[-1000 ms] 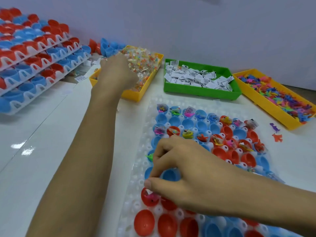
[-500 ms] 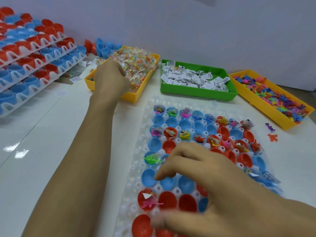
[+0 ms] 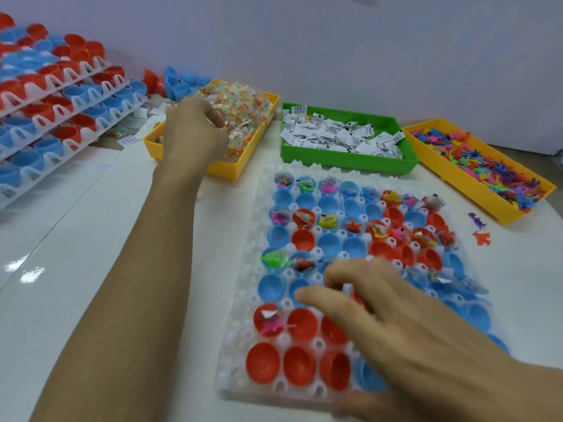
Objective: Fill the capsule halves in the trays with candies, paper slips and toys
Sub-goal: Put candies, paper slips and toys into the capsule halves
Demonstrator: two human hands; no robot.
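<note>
Reaching into the far yellow candy bin [image 3: 231, 172], the left hand [image 3: 195, 132] has its fingers curled down among the wrapped candies [image 3: 240, 114]; whether it already pinches any I cannot tell, since the fingertips are buried. The right hand [image 3: 393, 324] hovers low over the near middle of the white capsule tray [image 3: 243, 339], fingers spread and only loosely bent; I see nothing held in it, though its underside is hidden. I judge the step to be candy loading: many cups in the far rows and at the left edge already carry a toy or a wrapper, while the near red capsule halves [image 3: 263, 362] and several blue ones [image 3: 272, 287] sit open-mouthed and bare. The next move calls for lifting a small clutch of candies across to the tray and dropping one per bare cup. The tray lies flat on the table [image 3: 91, 269], its long axis running from near to far, every cup mouth up. Paper slips [image 3: 341, 138] wait in the green bin [image 3: 350, 162], just right of the candies, and toys [image 3: 487, 169] in the yellow bin at far right.
</note>
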